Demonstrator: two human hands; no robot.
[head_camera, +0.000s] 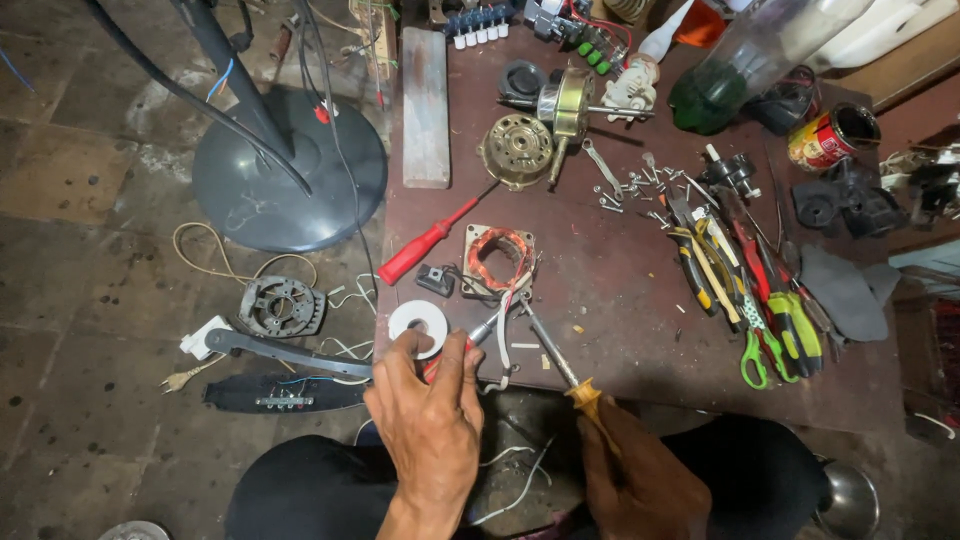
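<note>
Left hand (428, 420) pinching red-handled pliers (470, 345); right hand (635, 475) wrapped around soldering iron (560, 365), both just below square copper-wound stator (497, 260).

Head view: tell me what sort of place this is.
Probably a small appliance repair workshop, likely for fans. A copper-wound stator and motor parts lie on the bench, pliers and cutters alongside, and the right hand holds a soldering iron.
</note>
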